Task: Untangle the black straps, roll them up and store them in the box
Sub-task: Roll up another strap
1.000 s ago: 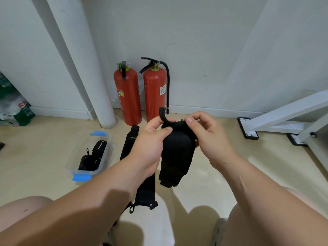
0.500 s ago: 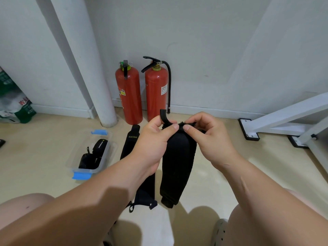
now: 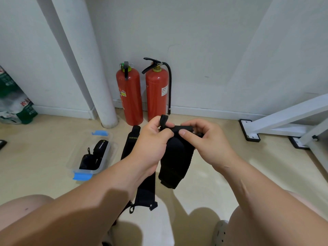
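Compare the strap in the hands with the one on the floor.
The held strap hangs down, its top gripped by the left hand and right hand; the floor strap lies flat, untouched. The floor strap shows yellow lettering, the held strap none. Both are black.

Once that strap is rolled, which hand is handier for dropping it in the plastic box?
Probably the left hand. The clear box sits on the floor on the person's left side; the right hand would have to reach across. Both hands grip the held strap now.
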